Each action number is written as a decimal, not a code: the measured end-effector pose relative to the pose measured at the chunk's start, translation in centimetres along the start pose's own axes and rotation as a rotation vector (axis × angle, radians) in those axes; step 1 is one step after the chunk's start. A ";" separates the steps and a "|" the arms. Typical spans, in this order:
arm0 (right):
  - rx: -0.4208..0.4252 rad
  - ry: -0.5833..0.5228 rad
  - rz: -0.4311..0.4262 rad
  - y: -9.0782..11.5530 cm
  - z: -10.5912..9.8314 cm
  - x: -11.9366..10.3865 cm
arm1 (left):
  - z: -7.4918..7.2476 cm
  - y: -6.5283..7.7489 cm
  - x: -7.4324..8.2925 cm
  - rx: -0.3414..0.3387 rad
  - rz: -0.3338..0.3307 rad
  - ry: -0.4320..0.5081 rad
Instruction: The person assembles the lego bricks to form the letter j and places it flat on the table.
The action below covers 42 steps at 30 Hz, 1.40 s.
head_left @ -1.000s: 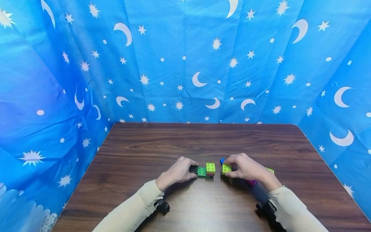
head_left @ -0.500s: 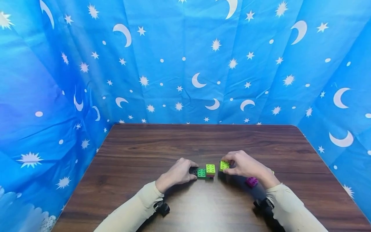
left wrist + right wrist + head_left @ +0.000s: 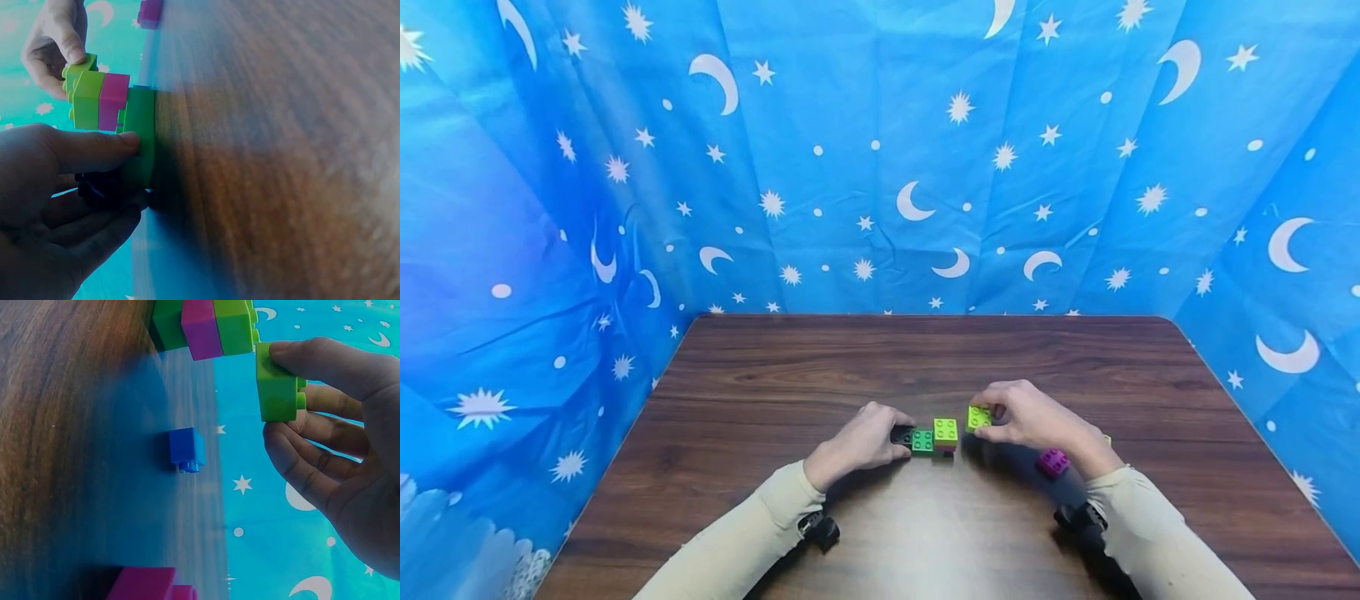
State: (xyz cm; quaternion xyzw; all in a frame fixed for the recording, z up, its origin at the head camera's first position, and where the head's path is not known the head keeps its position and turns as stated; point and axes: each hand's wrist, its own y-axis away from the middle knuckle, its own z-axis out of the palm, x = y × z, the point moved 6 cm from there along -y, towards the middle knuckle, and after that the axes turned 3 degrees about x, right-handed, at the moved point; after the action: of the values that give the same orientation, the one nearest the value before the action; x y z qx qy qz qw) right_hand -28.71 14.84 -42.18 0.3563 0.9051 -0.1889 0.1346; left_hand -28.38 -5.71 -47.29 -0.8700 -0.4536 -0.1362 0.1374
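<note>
My left hand (image 3: 856,437) grips the left end of a joined brick build, with thumb and fingers round a black brick (image 3: 103,189) and the green brick (image 3: 922,441) below it. On the build's right end, a magenta brick (image 3: 114,100) carries a lime-green brick (image 3: 945,429) on top. Just right of the build, my right hand (image 3: 1032,419) pinches a second lime-green brick (image 3: 277,387) between thumb and fingers. This brick hangs above the table, studs up, apart from the build in the head view.
A small blue brick (image 3: 186,447) lies on the wooden table (image 3: 775,367), hidden in the head view. A loose magenta brick (image 3: 1053,462) sits below my right wrist. Something lime-green (image 3: 1107,439) shows partly behind that wrist. Blue star-patterned cloth (image 3: 850,167) hangs round the table.
My right hand has lifted the lime-green brick and carried it slightly left and away from me. The blue brick has gone out of sight in the head view. My left hand keeps its place.
</note>
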 end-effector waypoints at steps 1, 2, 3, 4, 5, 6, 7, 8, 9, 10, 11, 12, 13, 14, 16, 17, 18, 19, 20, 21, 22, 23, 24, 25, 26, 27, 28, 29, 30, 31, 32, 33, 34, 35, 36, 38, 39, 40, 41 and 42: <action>-0.003 -0.004 0.001 0.0 0.0 0.0 | 0.0 0.0 0.0 0.000 0.000 -0.001; -0.006 -0.007 0.002 0.0 0.1 0.0 | 0.0 0.0 0.0 0.000 -0.001 -0.001; -0.007 -0.009 0.006 0.0 0.1 0.0 | 0.0 0.0 0.0 0.000 -0.001 -0.003; -0.008 -0.011 0.008 0.0 0.2 -0.1 | 0.0 0.0 0.0 0.000 -0.002 -0.002; -0.008 -0.011 0.009 0.0 0.2 -0.1 | -0.1 0.0 -0.1 0.001 -0.003 -0.002; -0.006 -0.011 0.011 -0.1 0.2 -0.2 | -0.1 0.0 -0.1 0.003 -0.003 -0.002; -0.004 -0.009 0.012 -0.1 0.3 -0.2 | -0.1 0.0 -0.1 0.005 -0.004 -0.003; -0.002 -0.008 0.012 -0.1 0.3 -0.3 | -0.1 0.0 -0.1 0.006 -0.005 -0.004; 0.000 -0.006 0.013 -0.2 0.2 -0.4 | -0.1 0.0 -0.1 0.008 -0.004 -0.004; 0.000 -0.005 0.013 -0.2 0.2 -0.5 | -0.2 0.0 -0.1 0.010 -0.004 -0.002; 0.000 -0.005 0.014 -0.2 0.3 -0.5 | -0.2 0.0 -0.1 0.012 -0.005 -0.001; -0.001 -0.008 0.015 -0.2 0.3 -0.5 | -0.2 0.1 -0.1 0.014 -0.004 0.000; -0.003 -0.012 0.016 -0.2 0.3 -0.5 | -0.2 0.1 -0.1 0.016 -0.004 0.001; -0.005 -0.018 0.017 -0.2 0.3 -0.6 | -0.2 0.1 -0.1 0.015 -0.004 0.002; -0.008 -0.030 0.017 -0.3 0.4 -0.6 | -0.1 0.2 -0.2 0.017 -0.004 0.003; -0.010 -0.036 0.017 -0.3 0.4 -0.6 | -0.1 0.2 -0.2 0.017 -0.005 0.003; -0.012 -0.040 0.017 -0.4 0.5 -0.6 | -0.1 0.2 -0.2 0.017 -0.003 0.000; -0.013 -0.041 0.016 -0.4 0.5 -0.6 | -0.1 0.2 -0.2 0.017 -0.003 -0.002; -0.013 -0.040 0.015 -0.4 0.6 -0.6 | 0.0 0.2 -0.1 0.016 -0.002 -0.004; -0.013 -0.042 0.014 -0.4 0.6 -0.6 | 0.0 0.2 -0.1 0.017 0.001 -0.007; -0.013 -0.046 0.013 -0.4 0.6 -0.6 | 0.0 0.2 -0.1 0.017 0.003 -0.007; -0.015 -0.052 0.014 -0.4 0.6 -0.6 | 0.0 0.2 0.0 0.017 0.005 -0.009; -0.016 -0.059 0.014 -0.3 0.7 -0.7 | 0.1 0.2 0.0 0.017 0.006 -0.009; -0.018 -0.067 0.015 -0.3 0.7 -0.7 | 0.1 0.2 0.0 0.016 0.006 -0.008; -0.019 -0.073 0.017 -0.4 0.7 -0.8 | 0.1 0.2 0.1 0.015 0.005 -0.007; -0.022 -0.078 0.020 -0.4 0.7 -0.8 | 0.1 0.2 0.1 0.013 0.003 -0.006; -0.023 -0.080 0.022 -0.4 0.7 -0.9 | 0.1 0.2 0.1 0.012 0.002 -0.004; -0.024 -0.077 0.024 -0.5 0.7 -1.0 | 0.1 0.2 0.1 0.009 -0.001 -0.003; -0.025 -0.074 0.030 -0.5 0.7 -1.0 | 0.1 0.2 0.1 0.006 -0.003 -0.001; -0.026 -0.071 0.037 -0.6 0.6 -1.0 | 0.1 0.2 0.1 0.003 -0.005 0.001; -0.025 -0.068 0.042 -0.6 0.6 -1.0 | 0.1 0.2 0.1 0.002 -0.007 0.003; -0.025 -0.063 0.047 -0.7 0.6 -1.1 | 0.1 0.2 0.1 0.001 -0.009 0.005; -0.025 -0.061 0.050 -0.7 0.6 -1.1 | 0.1 0.2 0.1 0.000 -0.010 0.008; -0.024 -0.059 0.049 -0.8 0.6 -1.2 | 0.1 0.2 0.1 -0.001 -0.012 0.010; -0.025 -0.061 0.048 -0.9 0.6 -1.2 | 0.1 0.1 0.1 -0.001 -0.013 0.012; -0.026 -0.061 0.034 -1.1 0.6 -1.4 | 0.1 0.1 0.1 -0.001 -0.015 0.012; -0.028 -0.059 0.027 -1.1 0.6 -1.5 | 0.1 0.1 0.1 -0.002 -0.016 0.012; -0.029 -0.059 0.020 -1.2 0.6 -1.6 | 0.0 0.1 0.1 -0.002 -0.018 0.011; -0.030 -0.059 0.013 -1.2 0.7 -1.6 | 0.0 0.1 0.1 -0.003 -0.019 0.011; -0.032 -0.060 0.013 -1.3 0.7 -1.7 | 0.1 0.1 0.1 -0.006 -0.021 0.010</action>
State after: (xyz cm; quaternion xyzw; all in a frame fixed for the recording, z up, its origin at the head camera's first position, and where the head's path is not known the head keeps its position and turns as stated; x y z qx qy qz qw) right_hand -28.34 12.66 -41.86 0.3540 0.9014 -0.1840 0.1685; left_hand -28.24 -5.70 -47.33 -0.8649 -0.4616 -0.1431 0.1358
